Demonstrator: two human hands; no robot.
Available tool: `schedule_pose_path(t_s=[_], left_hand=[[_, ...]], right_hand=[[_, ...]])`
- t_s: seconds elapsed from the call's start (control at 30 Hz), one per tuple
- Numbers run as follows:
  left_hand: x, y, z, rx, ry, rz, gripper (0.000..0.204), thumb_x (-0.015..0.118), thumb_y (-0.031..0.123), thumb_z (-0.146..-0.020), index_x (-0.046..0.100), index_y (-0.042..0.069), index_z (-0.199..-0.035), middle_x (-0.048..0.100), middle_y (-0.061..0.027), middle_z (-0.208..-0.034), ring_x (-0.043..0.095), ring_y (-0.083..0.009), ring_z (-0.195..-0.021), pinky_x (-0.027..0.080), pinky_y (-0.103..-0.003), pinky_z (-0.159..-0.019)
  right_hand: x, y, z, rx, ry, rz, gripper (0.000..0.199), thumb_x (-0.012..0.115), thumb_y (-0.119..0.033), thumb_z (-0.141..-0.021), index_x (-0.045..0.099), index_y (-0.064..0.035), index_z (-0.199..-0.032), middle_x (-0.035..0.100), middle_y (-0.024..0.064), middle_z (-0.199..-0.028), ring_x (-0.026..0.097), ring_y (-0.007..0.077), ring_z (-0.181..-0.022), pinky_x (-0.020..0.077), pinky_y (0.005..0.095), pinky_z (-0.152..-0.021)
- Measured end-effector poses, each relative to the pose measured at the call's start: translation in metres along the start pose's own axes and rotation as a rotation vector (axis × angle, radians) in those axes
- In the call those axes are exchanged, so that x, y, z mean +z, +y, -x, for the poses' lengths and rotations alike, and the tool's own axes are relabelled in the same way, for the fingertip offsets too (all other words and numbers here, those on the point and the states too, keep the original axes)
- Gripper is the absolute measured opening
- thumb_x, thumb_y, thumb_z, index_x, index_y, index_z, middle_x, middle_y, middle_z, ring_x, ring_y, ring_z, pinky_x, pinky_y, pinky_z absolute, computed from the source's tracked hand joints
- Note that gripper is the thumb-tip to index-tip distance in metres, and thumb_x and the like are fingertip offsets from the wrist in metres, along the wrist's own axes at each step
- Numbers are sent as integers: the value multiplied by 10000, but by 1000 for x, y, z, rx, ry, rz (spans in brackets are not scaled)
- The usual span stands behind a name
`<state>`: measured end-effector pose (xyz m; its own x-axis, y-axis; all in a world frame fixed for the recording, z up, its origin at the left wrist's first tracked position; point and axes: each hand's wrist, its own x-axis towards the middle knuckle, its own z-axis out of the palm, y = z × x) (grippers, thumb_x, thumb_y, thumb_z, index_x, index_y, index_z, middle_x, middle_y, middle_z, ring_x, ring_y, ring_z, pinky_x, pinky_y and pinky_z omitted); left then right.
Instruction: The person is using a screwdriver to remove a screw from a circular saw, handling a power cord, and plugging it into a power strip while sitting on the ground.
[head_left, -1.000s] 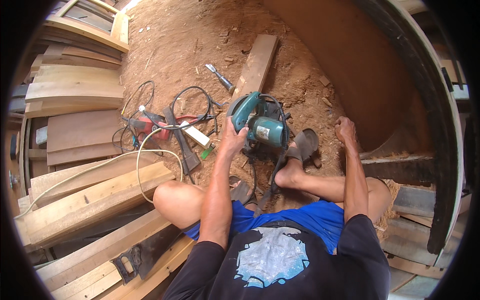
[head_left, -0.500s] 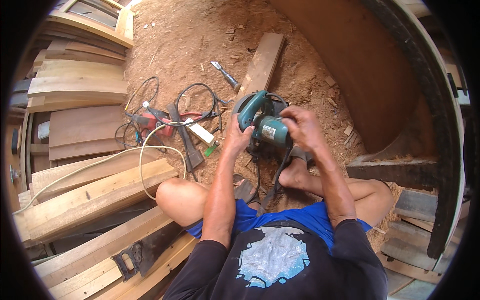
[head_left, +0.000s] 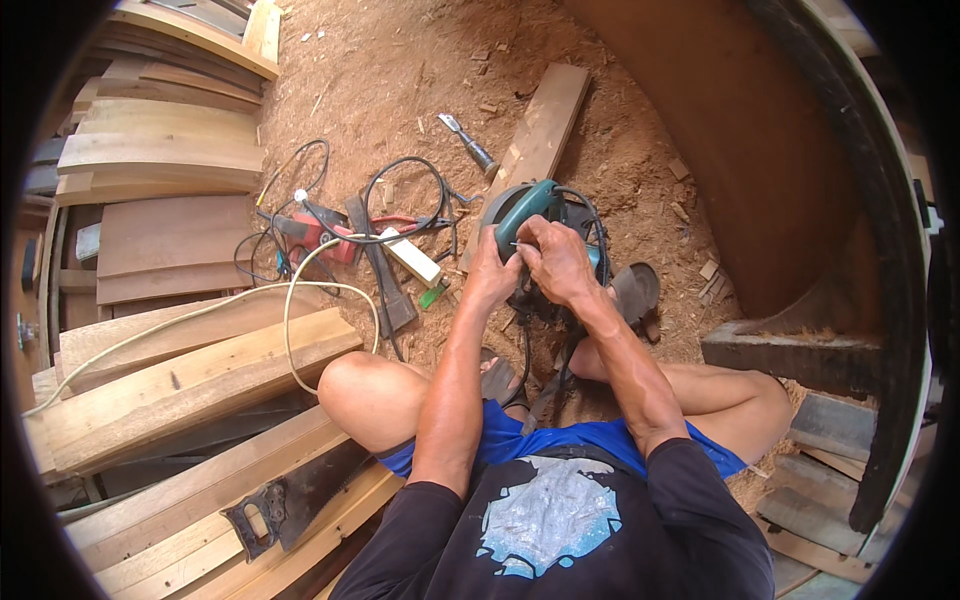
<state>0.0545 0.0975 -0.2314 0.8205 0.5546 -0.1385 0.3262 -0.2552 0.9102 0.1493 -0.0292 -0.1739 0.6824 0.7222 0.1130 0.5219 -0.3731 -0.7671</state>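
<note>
A green circular saw [head_left: 528, 208] rests between my legs, its round guard toward the near end of a plank [head_left: 545, 115]. Its handle is gripped by my left hand [head_left: 492, 268], with the thumb pointing toward the other hand. Beside it, my right hand [head_left: 555, 262] is closed, thumb and fingers pinched together over the saw by the handle. A tiny thin tip shows between the two hands; what the right fingers hold is too small to name. The right hand hides much of the motor housing. A black cord [head_left: 527, 345] hangs from the saw toward my feet.
Left of the saw lie a red power tool [head_left: 318, 238], looped cables, a dark flat bar [head_left: 385, 285] and a pale block [head_left: 410, 258]. A chisel-like tool [head_left: 468, 145] lies farther off. Boards [head_left: 190, 390] and a handsaw [head_left: 262, 520] lie left; a curved brown panel [head_left: 740, 130] rises right.
My right hand has moved left from the motor housing to the handle, close against my left hand. My right foot shows more, and the view has shifted slightly.
</note>
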Motion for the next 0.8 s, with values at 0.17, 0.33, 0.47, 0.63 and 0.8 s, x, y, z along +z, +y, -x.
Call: schedule_pose_path(t_s=[0.17,0.33,0.47,0.63,0.8], left_hand=[[3,-2,-1,17,10,12,470,740,155,-949,500,44,-1337,686,-263,-1192,694,-414,-1144,534,-486,-984],[1,-2,-1,60,11,-18,484,734,173,-947,492,48,-1347,681,-285,-1197,688,-436,-1146,531,-494,-986],[1,0,-1,45,7,-59,474,698,138,-943,480,52,-1354,673,-303,-1199,673,-471,-1154,527,-510,-989],[3,-3,-1,29,-6,-7,480,664,107,-945,463,58,-1378,667,-307,-1215,664,-490,-1171,523,-523,-989],[0,2,2,10,35,-94,511,672,99,-951,452,57,-1410,659,-308,-1242,666,-481,-1181,526,-516,-995]], right_hand=[[7,-1,-1,-40,32,28,180,759,-116,-913,667,-25,-1039,717,208,-893,697,421,-917,549,508,-811],[13,3,-3,-30,42,82,160,761,-168,-927,699,-35,-991,726,190,-894,689,413,-908,541,511,-814],[14,2,-1,-20,9,144,173,744,-215,-947,713,-45,-943,734,173,-906,685,402,-926,538,506,-827],[16,0,-4,-8,-6,185,181,739,-230,-953,710,-52,-935,730,173,-899,676,403,-920,535,510,-827],[7,-14,-12,46,-65,220,202,730,-254,-961,710,-53,-960,745,184,-938,685,416,-941,536,521,-830]])
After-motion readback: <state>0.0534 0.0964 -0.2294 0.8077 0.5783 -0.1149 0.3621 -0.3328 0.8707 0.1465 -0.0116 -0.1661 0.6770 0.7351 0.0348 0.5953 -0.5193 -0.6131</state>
